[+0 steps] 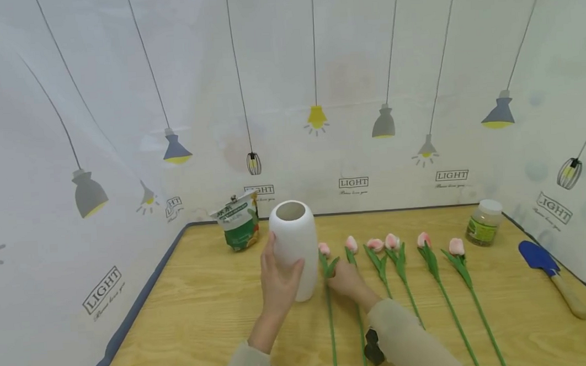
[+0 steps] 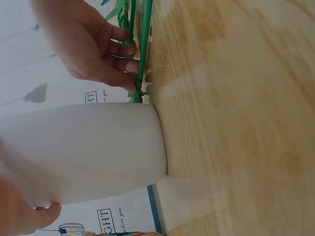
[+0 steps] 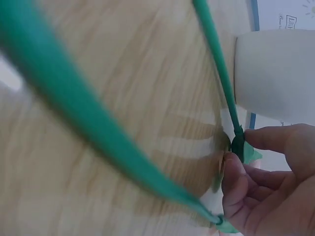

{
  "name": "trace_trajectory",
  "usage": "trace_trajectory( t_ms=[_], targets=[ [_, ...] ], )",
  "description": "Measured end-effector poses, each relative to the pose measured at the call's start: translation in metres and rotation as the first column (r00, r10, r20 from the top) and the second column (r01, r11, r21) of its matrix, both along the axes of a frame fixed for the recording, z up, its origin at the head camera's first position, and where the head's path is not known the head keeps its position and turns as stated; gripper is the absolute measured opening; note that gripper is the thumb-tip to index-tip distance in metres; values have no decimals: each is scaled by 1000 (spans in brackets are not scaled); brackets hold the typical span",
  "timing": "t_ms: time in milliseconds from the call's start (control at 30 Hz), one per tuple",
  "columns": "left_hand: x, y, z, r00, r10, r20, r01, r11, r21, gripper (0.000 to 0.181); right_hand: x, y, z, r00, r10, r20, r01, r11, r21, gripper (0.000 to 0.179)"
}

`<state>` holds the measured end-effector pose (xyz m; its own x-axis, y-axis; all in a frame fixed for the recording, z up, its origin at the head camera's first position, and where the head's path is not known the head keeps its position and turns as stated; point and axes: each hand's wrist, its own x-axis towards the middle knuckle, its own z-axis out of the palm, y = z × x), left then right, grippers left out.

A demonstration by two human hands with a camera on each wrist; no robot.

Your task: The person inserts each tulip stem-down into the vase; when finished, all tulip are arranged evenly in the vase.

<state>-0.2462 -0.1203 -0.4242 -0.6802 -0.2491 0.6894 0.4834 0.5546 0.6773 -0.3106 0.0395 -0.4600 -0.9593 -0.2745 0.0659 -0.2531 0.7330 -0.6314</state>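
Left hand (image 2: 18, 211) gripping white vase (image 2: 93, 152), right hand (image 2: 91, 51) at green stem (image 2: 145, 39), wood-grain tabletop (image 2: 236, 118)

Smooth matt vase (image 1: 296, 242), wood-grained table (image 1: 204, 298)

In the head view, the light is soft and rather even over the wall (image 1: 276, 56) and the bench (image 1: 205, 303); lines lean outward near the edges. In the left wrist view, the bench has a pale sheen. In the right one, soft shadows fall there, and the nearest stem (image 3: 98, 120) is blurred.
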Motion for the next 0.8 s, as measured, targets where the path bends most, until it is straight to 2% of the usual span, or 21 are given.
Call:
trace_trajectory(
  t_ms=[100, 233, 333, 400, 467, 567, 600, 667, 733, 800],
  targets=[
    [0, 0, 1, 1000, 0, -6, 0, 1000, -7, 76, 2, -6, 0, 999, -33, -26, 33, 999, 0, 33],
    [1, 0, 1, 1000, 6, 0, -6, 1000, -21, 76, 3, -12, -2, 998, -51, -26, 50, 998, -49, 27],
    [1, 0, 1, 1000, 3, 9, -3, 1000, -22, 77, 3, -14, -4, 997, -67, 24, 70, 989, -133, 24],
    [1, -1, 0, 1000, -4, 20, 4, 1000, -22, 77, 3, -14, -7, 991, -84, 101, 104, 973, -205, 21],
    [1, 0, 0, 1000, -5, 26, 5, 1000, -19, 78, 3, -14, -8, 971, -84, 224, 154, 936, -315, 14],
    [2, 0, 0, 1000, 2, 13, -2, 1000, -31, 78, 5, -13, -7, 921, -51, 387, 240, 856, -457, 7],
    [2, 0, 0, 1000, 5, 3, -4, 999, -36, 78, 5, -13, -5, 906, -29, 422, 257, 829, -497, 6],
    [1, -1, 1, 1000, 7, -15, -8, 999, -45, 77, 6, -10, -1, 890, 17, 456, 267, 792, -549, 3],
    [1, -1, 1, 1000, 3, -25, -4, 999, -51, 76, 6, -5, 6, 877, 62, 477, 258, 776, -576, 4],
    [1, -2, 1, 1000, 0, -20, -2, 998, -56, 76, 5, 1, 16, 864, 102, 493, 245, 770, -589, 15]
  ],
)
